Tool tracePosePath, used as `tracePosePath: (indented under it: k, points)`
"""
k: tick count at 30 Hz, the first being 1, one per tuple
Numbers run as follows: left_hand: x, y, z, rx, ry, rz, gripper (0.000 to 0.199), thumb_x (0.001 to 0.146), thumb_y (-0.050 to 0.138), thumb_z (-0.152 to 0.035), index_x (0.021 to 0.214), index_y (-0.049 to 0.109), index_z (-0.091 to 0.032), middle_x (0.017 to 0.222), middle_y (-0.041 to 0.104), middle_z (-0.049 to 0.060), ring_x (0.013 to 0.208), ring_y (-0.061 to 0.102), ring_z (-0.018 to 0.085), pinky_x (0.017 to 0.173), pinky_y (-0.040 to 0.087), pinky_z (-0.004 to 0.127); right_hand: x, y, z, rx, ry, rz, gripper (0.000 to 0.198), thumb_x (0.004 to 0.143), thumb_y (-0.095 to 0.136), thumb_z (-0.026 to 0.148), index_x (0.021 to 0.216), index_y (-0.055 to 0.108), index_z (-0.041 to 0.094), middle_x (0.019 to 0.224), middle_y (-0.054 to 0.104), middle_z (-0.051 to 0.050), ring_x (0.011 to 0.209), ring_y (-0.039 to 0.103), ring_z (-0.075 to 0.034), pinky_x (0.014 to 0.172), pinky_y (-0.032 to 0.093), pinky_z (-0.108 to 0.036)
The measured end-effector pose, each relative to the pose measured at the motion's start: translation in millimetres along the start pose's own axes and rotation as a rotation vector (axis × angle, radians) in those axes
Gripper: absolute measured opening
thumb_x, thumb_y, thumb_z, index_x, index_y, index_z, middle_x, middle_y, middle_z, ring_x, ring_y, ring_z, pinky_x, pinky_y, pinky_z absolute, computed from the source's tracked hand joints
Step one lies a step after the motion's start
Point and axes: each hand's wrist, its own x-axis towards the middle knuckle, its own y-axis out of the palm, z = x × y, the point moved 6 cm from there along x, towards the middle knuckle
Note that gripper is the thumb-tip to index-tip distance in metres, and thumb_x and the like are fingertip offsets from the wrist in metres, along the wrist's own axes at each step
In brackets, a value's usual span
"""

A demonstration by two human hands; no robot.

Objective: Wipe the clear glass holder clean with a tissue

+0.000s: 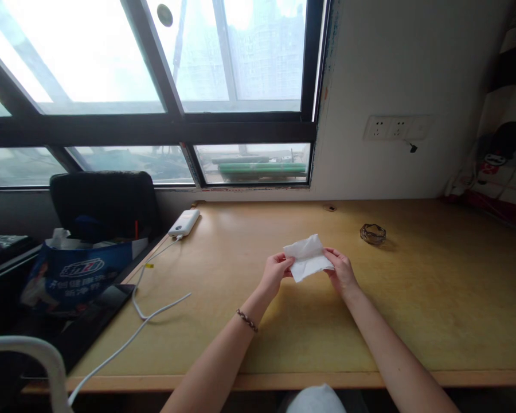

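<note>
A white paper tissue [308, 258], folded with a crease across it, is held up a little above the wooden table [434, 298]. My left hand [277, 271] pinches its left edge between thumb and fingers. On the opposite edge, my right hand [340, 269] grips it the same way. Parts of the fingers of both hands are hidden behind the tissue. A braided bracelet [246, 320] is around my left wrist.
A dark openwork ring-shaped object [373, 234] lies at the right rear. At the left edge rests a white power strip [184, 222], its cable [144, 318] trailing toward the front. A blue bag [81, 272] stands beside a black chair [103, 198].
</note>
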Motion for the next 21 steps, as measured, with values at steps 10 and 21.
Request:
tracePosePath:
  k: [10,21]
  points:
    - [-5.5,2.9,5.6,-0.11,0.105,-0.126,0.029,0.057,0.06,-0.016,0.086,0.055,-0.012,0.079,0.061,0.006,0.072,0.058,0.015,0.067,0.048,0.028,-17.3,28.8,-15.7,-0.053,0.187,0.286,0.027,0.062,0.066,0.032,0.084,0.06,0.018,0.087,0.065,-0.006,0.073,0.061,-0.017,0.066,0.048,-0.03]
    - [-0.2,0.6,3.5,0.01,-0.053,0.002,0.035,0.062,0.063,-0.039,0.082,0.059,-0.01,0.071,0.062,0.008,0.053,0.057,0.012,0.045,0.044,0.02,-5.6,11.8,-9.6,-0.229,0.054,0.199,0.029,0.055,0.07,0.033,0.076,0.065,0.013,0.066,0.066,-0.004,0.058,0.06,-0.017,0.053,0.046,-0.028]
